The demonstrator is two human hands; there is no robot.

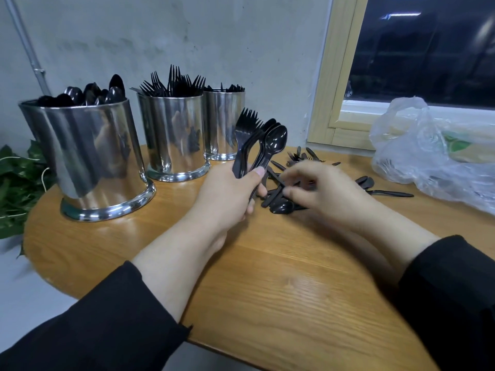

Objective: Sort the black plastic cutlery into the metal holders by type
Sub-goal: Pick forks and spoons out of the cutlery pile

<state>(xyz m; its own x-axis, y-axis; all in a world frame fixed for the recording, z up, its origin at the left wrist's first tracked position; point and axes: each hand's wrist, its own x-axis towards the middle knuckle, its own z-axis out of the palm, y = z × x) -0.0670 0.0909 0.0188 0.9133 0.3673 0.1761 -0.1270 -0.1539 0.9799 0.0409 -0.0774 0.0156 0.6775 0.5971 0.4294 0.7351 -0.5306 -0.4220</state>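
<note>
Three shiny metal holders stand at the table's back left: the nearest holder (88, 156) has spoons in it, the middle holder (174, 135) forks, the far holder (222, 121) dark pieces I cannot identify. My left hand (227, 194) grips a bunch of black forks and spoons (257, 140), heads up. My right hand (321, 188) rests with curled fingers on a loose pile of black cutlery (281, 202) on the wooden table (267, 277). Whether it grips a piece is hidden by the fingers.
A crumpled clear plastic bag (428, 156) lies at the right, by the window frame (337, 84). More loose cutlery (388, 193) lies near the bag. Green leaves (16, 183) hang off the table's left edge. A grey wall stands close behind the holders.
</note>
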